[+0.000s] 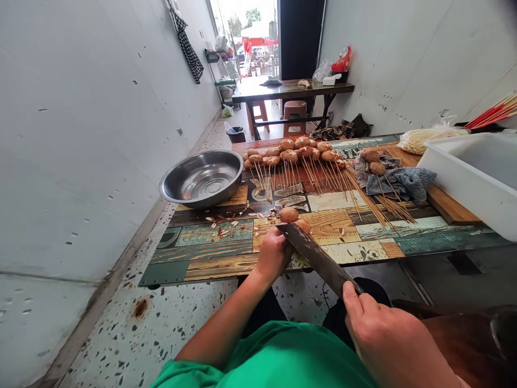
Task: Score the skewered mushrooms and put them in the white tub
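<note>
My left hand (274, 252) is closed in a fist just above the table's near edge, below two brown mushroom caps (288, 214). They appear to be on a skewer whose stick is hidden by the fist and blade. My right hand (388, 328) grips the handle end of a long dark knife (321, 260). Its blade slants up to the left, with the tip against or just in front of the lower cap and my left fingers. Beyond lies a heap of skewered mushrooms (288, 155), several caps scored with pale cuts, their sticks pointing toward me.
A steel basin (173, 196) stands at left, near scattered trimmings (230, 226). To the right are loose skewers (369, 202), a grey cloth (412, 183) beside two mushrooms (377, 168), a wooden board (454, 207) and a white tub (464, 172). Another table (291, 89) stands farther back.
</note>
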Available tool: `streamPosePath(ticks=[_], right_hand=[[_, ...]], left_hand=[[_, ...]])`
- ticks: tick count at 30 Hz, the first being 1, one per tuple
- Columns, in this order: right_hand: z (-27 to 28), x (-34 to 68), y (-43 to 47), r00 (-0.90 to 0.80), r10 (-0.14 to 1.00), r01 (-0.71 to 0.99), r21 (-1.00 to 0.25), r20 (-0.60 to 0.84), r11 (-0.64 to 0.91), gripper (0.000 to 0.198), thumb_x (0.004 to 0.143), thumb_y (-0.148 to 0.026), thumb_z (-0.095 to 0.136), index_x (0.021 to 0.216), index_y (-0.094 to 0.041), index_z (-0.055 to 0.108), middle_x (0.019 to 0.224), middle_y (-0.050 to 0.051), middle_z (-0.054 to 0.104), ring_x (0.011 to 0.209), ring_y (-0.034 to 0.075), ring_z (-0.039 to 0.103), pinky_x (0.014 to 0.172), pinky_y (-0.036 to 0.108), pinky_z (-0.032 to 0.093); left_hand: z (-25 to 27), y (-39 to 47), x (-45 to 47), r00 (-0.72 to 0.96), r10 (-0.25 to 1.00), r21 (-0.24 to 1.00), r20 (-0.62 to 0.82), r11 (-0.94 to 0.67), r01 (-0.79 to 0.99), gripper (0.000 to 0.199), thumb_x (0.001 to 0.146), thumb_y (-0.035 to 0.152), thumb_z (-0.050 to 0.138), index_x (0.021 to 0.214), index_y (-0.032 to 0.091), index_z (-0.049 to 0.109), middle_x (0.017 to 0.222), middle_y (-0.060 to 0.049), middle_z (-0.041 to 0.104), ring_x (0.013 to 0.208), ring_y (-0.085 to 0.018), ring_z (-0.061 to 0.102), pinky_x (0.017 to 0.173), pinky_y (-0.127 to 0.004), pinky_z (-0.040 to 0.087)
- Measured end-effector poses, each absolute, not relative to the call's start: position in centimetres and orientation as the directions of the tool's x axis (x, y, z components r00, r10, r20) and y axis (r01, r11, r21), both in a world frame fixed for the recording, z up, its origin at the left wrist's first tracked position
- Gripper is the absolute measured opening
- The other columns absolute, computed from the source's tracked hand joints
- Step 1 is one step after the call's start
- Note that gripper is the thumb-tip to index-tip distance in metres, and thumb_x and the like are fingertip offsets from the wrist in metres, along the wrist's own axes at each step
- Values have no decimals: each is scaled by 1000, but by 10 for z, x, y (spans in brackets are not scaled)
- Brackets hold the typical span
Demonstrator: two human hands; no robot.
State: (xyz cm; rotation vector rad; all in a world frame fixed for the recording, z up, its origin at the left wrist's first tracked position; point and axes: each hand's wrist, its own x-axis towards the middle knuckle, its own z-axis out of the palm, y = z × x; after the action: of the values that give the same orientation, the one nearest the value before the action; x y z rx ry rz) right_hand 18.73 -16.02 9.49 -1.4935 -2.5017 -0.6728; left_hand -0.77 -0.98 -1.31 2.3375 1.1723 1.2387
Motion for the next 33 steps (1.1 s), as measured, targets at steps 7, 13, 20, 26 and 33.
streamPosePath(ticks=[7, 13, 20, 26, 33], right_hand=[[107, 165, -140, -472, 824, 864, 350, 313, 362, 42, 52, 6, 60, 89, 0, 80, 47, 5, 57, 33, 17, 55, 30, 21, 36], [109, 199, -144, -304, 866, 934, -56, 396, 354, 31, 85, -11, 48, 95, -12, 76, 66, 11, 73, 43, 22, 65, 39, 30, 43], [96, 262, -125, -62, 945, 529, -814, -321, -241, 41, 86, -60, 55, 67, -24, 54, 46, -1, 58, 37, 15, 50, 41, 27, 37], [74, 287, -115, -133, 895, 361, -862, -426, -356, 52, 85, -70, 58, 67, -22, 55, 43, -2, 58, 33, 11, 48, 39, 23, 29], [71, 296, -109, -213, 857, 297, -867, -469, -401, 50, 85, -69, 62, 74, -20, 58, 56, 0, 65, 38, 11, 53, 44, 24, 35]], left_hand=[[-7, -12, -8, 295, 774, 529, 561, -609, 591, 22, 91, 18, 62, 107, 22, 77, 109, -9, 73, 99, -23, 70, 85, -33, 60], [-4, -12, -6, 315, 730, 487, 607, -654, 579, 12, 96, 25, 64, 102, 21, 74, 106, -9, 73, 97, -22, 69, 88, -35, 59], [-14, -14, 8, 198, 750, 466, 631, -571, 676, 23, 92, 31, 71, 112, 19, 67, 111, -10, 71, 105, -26, 67, 94, -43, 59], [-16, -12, 8, 193, 765, 494, 614, -564, 662, 26, 90, 25, 72, 116, 19, 67, 114, -10, 70, 108, -25, 67, 97, -43, 59], [-12, -10, 3, 210, 791, 543, 575, -561, 626, 28, 87, 20, 75, 114, 18, 69, 114, -10, 70, 108, -24, 68, 98, -42, 59]])
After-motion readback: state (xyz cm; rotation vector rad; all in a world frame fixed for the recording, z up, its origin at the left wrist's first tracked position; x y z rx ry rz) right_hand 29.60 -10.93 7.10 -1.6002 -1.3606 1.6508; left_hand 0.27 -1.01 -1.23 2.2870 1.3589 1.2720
